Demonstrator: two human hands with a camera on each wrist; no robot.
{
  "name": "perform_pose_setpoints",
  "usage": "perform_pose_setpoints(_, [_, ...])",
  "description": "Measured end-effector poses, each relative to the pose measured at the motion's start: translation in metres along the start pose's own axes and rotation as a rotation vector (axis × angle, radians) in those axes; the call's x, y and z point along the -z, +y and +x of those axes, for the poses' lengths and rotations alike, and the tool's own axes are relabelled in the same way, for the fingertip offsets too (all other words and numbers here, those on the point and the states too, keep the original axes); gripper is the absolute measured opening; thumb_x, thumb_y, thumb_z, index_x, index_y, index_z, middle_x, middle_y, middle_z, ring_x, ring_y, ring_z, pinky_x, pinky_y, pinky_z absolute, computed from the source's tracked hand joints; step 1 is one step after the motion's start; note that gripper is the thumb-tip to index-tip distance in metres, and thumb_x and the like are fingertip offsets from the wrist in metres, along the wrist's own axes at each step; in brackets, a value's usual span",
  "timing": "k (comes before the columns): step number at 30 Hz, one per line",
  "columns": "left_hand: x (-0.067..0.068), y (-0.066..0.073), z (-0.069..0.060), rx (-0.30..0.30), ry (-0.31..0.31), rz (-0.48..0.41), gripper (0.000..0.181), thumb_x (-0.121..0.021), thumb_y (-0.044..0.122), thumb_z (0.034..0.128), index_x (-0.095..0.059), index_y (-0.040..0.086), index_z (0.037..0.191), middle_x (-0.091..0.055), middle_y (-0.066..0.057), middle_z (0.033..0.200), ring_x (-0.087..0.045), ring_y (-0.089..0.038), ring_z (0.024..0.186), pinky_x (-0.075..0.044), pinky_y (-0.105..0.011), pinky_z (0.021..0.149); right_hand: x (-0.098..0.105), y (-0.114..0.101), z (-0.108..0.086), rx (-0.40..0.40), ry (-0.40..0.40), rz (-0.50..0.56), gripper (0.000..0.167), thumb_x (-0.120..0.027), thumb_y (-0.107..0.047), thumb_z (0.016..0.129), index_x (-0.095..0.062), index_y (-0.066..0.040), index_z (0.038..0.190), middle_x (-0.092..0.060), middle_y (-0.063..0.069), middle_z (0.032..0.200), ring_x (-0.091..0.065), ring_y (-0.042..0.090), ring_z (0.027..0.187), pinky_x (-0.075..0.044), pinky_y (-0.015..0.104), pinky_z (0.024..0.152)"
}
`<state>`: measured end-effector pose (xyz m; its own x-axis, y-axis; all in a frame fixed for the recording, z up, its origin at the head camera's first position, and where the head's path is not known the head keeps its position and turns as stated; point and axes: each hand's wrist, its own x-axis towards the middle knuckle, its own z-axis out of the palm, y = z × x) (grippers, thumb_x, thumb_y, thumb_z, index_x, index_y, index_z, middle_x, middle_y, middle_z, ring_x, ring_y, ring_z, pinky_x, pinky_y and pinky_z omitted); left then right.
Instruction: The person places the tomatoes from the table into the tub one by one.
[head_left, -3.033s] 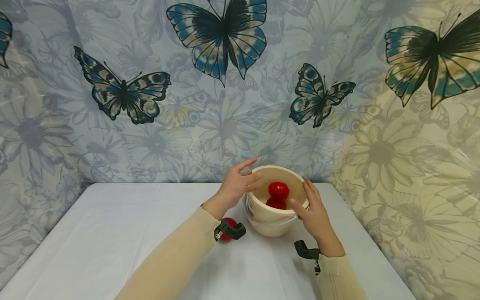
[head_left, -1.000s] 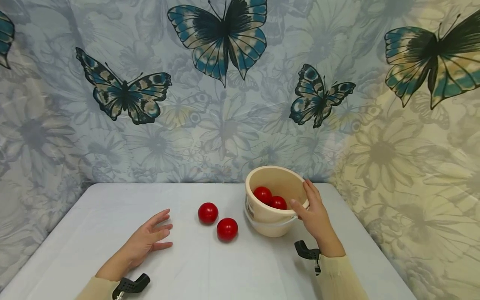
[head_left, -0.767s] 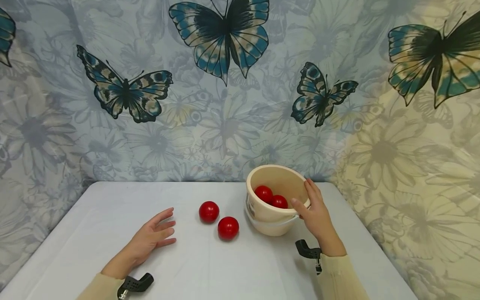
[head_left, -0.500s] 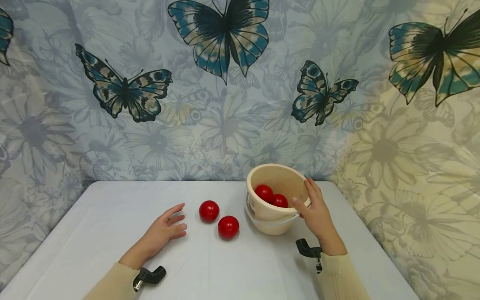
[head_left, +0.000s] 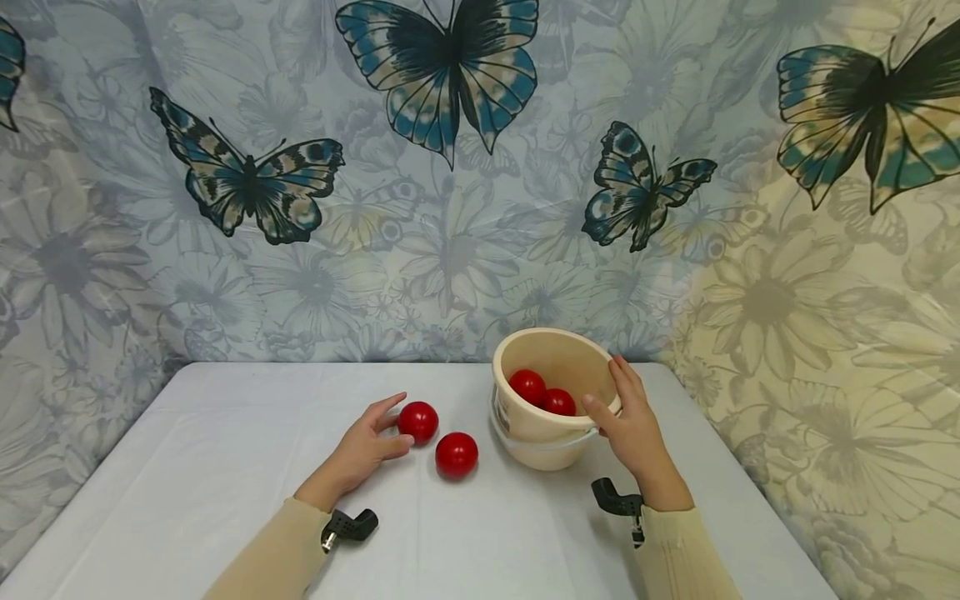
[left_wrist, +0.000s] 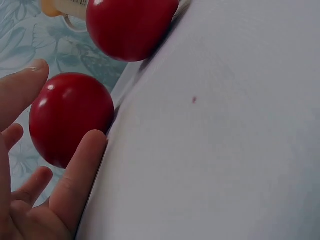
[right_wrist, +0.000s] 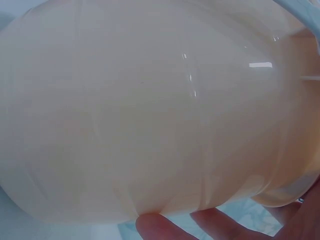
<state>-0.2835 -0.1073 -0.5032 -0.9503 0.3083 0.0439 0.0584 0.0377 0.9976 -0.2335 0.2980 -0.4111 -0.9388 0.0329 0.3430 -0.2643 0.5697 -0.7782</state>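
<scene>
Clamping the right hand [head_left: 641, 437] on the rim of a cream bucket [head_left: 525, 425], right of centre in the head view, with the thumb inside the rim and the other fingers outside. Holding the left hand [head_left: 360, 450] with its fingers apart, left of the far red ball [head_left: 417, 422], a little below the centre of the same frame. Having the index finger behind that ball and the thumb before it.

Framing the far red ball between fingers at the left of the left wrist view, with one fingertip overlapping its lower right side; not being able to tell whether skin is touching it. Leaving the near red ball [head_left: 457, 455] untouched on the white surface [head_left: 465, 550], between the far red ball and the bucket.

Carrying the left inner ball [head_left: 527, 387] and the right inner ball [head_left: 558, 402] inside the bucket, and showing a pale handle [head_left: 547, 447] slung across its front. Filling most of the right wrist view with the bucket's glossy side, with fingertips lying along the bottom edge.

Wearing a cream left sleeve [head_left: 273, 550] and right sleeve [head_left: 693, 550] at the bottom of the head view, with a black left bracket [head_left: 354, 525] and right bracket [head_left: 617, 498] at the wrists. Facing a flowered backdrop [head_left: 450, 267] bearing teal butterflies across the top.
</scene>
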Motion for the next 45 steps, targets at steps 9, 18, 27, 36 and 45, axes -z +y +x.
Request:
perform_pose_setpoints(9, [-0.019, -0.002, 0.015, -0.076, 0.036, 0.184, 0.068, -0.081, 0.011, 0.0842, -0.052, 0.011, 0.146, -0.037, -0.010, 0.151, -0.039, -0.039, 0.136, -0.044, -0.049, 0.105, 0.000, 0.003, 0.000, -0.004, 0.005, 0.002, 0.083, -0.064, -0.038, 0.097, -0.020, -0.002, 0.158, -0.011, 0.012, 0.164, -0.037, 0.050, 0.132, -0.061, 0.044, 0.066])
perform_pose_setpoints(18, [-0.026, -0.002, 0.014, -0.050, 0.124, 0.252, 0.060, -0.078, 0.007, 0.0846, -0.059, 0.014, 0.141, -0.051, -0.003, 0.138, -0.049, -0.033, 0.127, -0.046, -0.049, 0.103, 0.000, 0.004, 0.001, -0.007, 0.001, 0.012, 0.083, -0.064, -0.038, 0.097, -0.020, -0.003, 0.158, -0.010, 0.011, 0.164, -0.036, 0.050, 0.133, -0.061, 0.044, 0.066])
perform_pose_setpoints(27, [-0.023, 0.000, 0.008, -0.016, 0.150, 0.094, 0.062, -0.077, 0.001, 0.0850, -0.056, 0.011, 0.142, -0.055, -0.015, 0.133, -0.055, -0.034, 0.118, -0.056, -0.041, 0.089, 0.000, 0.003, 0.000, 0.000, 0.000, 0.017, 0.083, -0.064, -0.038, 0.097, -0.021, -0.003, 0.158, -0.010, 0.012, 0.164, -0.035, 0.050, 0.133, -0.061, 0.044, 0.065])
perform_pose_setpoints(36, [-0.017, -0.002, 0.008, 0.026, 0.120, -0.180, 0.065, -0.072, -0.009, 0.0858, -0.050, 0.003, 0.145, -0.049, -0.024, 0.134, -0.058, -0.036, 0.111, -0.059, -0.045, 0.080, 0.000, 0.001, -0.001, 0.005, 0.000, 0.015, 0.082, -0.064, -0.038, 0.097, -0.021, -0.002, 0.158, -0.010, 0.013, 0.164, -0.036, 0.050, 0.132, -0.061, 0.042, 0.065])
perform_pose_setpoints(45, [-0.012, 0.001, 0.007, 0.048, 0.137, -0.320, 0.067, -0.069, -0.010, 0.0874, -0.042, -0.001, 0.148, -0.040, -0.025, 0.141, -0.062, -0.035, 0.106, -0.058, -0.046, 0.083, 0.000, 0.001, -0.001, 0.008, 0.005, 0.027, 0.083, -0.064, -0.038, 0.097, -0.021, -0.003, 0.158, -0.011, 0.012, 0.164, -0.036, 0.050, 0.133, -0.061, 0.043, 0.064])
